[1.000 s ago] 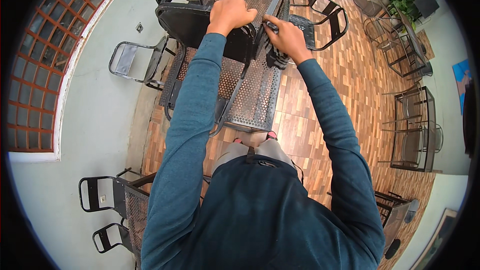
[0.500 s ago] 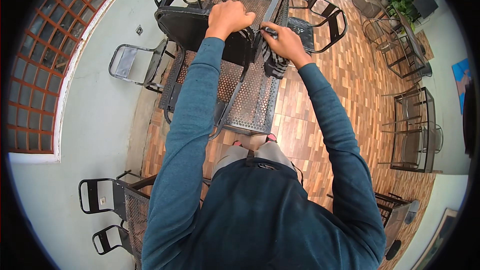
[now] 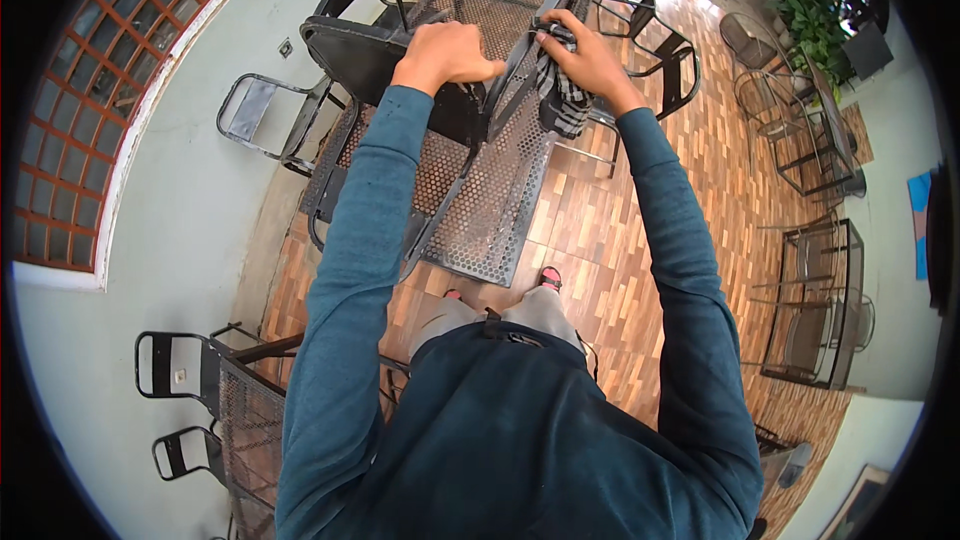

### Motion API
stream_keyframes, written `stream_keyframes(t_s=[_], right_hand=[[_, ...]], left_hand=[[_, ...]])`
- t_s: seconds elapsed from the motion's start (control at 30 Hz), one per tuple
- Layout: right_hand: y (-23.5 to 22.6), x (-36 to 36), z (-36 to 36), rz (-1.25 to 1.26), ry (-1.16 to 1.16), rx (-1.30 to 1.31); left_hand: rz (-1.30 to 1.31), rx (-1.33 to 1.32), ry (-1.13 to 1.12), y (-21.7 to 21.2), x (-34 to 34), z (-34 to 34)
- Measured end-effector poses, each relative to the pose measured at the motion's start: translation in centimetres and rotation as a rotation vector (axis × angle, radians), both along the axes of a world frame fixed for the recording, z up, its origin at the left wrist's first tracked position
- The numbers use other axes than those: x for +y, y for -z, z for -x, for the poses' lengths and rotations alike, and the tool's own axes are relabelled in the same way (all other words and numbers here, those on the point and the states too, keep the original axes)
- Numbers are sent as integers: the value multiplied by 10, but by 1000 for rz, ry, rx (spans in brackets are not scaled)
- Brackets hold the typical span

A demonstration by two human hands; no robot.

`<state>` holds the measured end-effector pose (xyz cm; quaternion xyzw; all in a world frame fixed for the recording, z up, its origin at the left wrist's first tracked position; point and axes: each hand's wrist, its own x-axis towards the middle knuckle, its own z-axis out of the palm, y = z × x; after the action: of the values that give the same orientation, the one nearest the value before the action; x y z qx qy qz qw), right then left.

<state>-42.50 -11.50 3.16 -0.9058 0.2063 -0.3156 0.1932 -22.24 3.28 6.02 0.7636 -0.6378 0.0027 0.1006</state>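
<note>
A black metal chair [image 3: 350, 58] lies tipped on a dark table [image 3: 495, 215] with a perforated metal top. My left hand [image 3: 445, 55] is closed on the chair near the edge of its seat; the fingertips are partly hidden. To its right, my right hand [image 3: 592, 62] grips a black-and-white checked cloth [image 3: 566, 105]. The cloth is against a flat metal bar of the chair [image 3: 545, 25], with my thumb and fingers around that bar's side. Part of the cloth hangs down over the table's right side.
Another black chair [image 3: 262, 112] stands by the left wall, and one [image 3: 672, 70] is beyond my right hand. A mesh table [image 3: 240, 390] with chairs is at lower left. More tables and chairs [image 3: 815, 300] line the right. My feet [image 3: 550, 278] are at the table's near end.
My right hand and the cloth have moved up and slightly right along the bar. My left hand has shifted slightly down and left, still on the chair. The whole view has tilted a little.
</note>
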Motion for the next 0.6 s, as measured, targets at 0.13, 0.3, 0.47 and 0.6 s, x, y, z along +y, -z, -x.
stream_keyframes(t_s=[0.13,0.3,0.47,0.6], right_hand=[[-20,-29,0,47,13,246],[-25,-57,4,269,-121,164],[-5,-69,6,307,-272,123],[-9,-79,5,240,-300,104]], left_hand=[[-32,79,-129,11,-23,39],[97,311,-439,39,-54,81],[425,334,-641,69,-70,111],[483,196,-725,76,-77,117]])
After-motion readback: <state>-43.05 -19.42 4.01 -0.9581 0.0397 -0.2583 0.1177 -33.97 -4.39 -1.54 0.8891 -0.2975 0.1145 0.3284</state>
